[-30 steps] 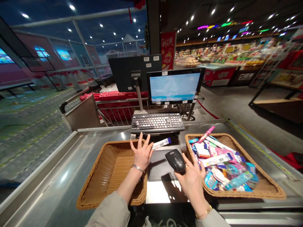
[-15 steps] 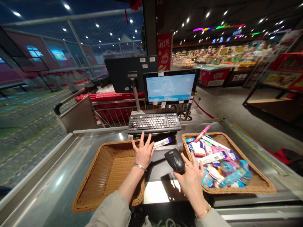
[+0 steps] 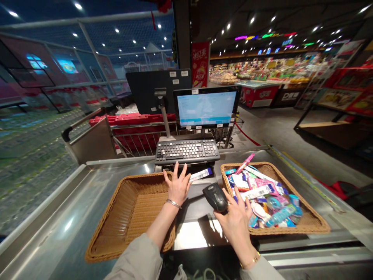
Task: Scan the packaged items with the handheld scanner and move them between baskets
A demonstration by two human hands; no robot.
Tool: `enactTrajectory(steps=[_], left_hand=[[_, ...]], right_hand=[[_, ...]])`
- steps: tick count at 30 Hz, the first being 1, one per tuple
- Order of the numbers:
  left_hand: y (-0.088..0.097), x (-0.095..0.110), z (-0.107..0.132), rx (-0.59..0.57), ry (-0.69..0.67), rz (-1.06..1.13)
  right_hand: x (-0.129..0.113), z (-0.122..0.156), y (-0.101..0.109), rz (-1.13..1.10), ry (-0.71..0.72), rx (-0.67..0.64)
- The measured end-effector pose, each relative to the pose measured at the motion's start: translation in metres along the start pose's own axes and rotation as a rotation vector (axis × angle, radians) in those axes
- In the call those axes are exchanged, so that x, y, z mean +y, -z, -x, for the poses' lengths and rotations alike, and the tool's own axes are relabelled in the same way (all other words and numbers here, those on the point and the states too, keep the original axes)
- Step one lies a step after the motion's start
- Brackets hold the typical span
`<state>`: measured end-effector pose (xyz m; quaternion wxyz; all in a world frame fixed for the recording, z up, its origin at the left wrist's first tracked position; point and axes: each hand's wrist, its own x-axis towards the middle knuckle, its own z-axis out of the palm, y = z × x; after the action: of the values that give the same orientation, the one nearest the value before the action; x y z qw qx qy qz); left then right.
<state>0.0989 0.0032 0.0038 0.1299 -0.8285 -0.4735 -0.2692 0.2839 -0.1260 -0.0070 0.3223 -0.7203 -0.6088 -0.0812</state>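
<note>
My left hand [image 3: 178, 187] is over the right edge of the left wicker basket [image 3: 107, 212]. Its outer fingers are spread, while its thumb side holds one end of a slim white packet [image 3: 201, 175] with a purple tip; the thumb is hidden. In my right hand [image 3: 235, 217] is a black barcode scanner [image 3: 215, 197], its head tilted toward the left. The right wicker basket [image 3: 316, 221], beside that hand, holds a heap of colourful small packets, a pink tube [image 3: 245, 163] and a light blue bottle-like item [image 3: 281, 215].
A black keyboard [image 3: 187, 151] sits behind the baskets, below a lit monitor [image 3: 206, 109]. Another screen [image 3: 157, 91] shows its back. A metal counter [image 3: 67, 210] supports the baskets. Beyond stand a cart [image 3: 142, 140] and a red freezer [image 3: 258, 94].
The view has shifted slightly, moving the baskets and monitor left in the picture. My left hand and the packet have moved slightly right relative to the counter; the scanner stays in my right hand.
</note>
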Motion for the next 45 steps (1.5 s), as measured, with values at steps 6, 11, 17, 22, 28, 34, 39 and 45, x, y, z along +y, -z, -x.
enactTrajectory(steps=[6,11,17,22,28,34,39,45], left_hand=[[-0.004,0.004,-0.003,-0.012,-0.005,0.013],[-0.005,0.012,-0.008,-0.016,-0.005,0.027],[-0.008,0.025,-0.017,-0.004,-0.009,0.051],[-0.011,0.041,-0.027,-0.006,-0.006,0.093],[-0.012,0.062,-0.040,-0.035,0.007,0.143],[-0.027,0.078,-0.048,-0.028,-0.004,0.185],[-0.037,0.091,-0.055,-0.078,-0.004,0.203],[-0.047,0.104,-0.062,-0.133,-0.024,0.202]], right_hand=[[0.007,0.002,0.004,0.027,-0.027,0.019],[0.015,0.004,0.008,0.049,-0.043,0.038],[0.028,0.005,0.015,0.082,-0.116,0.064],[0.045,0.006,0.018,0.091,-0.156,0.084],[0.055,0.005,0.025,0.110,-0.226,0.111],[0.068,0.007,0.030,0.154,-0.278,0.129],[0.084,0.012,0.028,0.170,-0.283,0.156],[0.095,0.013,0.029,0.184,-0.308,0.204]])
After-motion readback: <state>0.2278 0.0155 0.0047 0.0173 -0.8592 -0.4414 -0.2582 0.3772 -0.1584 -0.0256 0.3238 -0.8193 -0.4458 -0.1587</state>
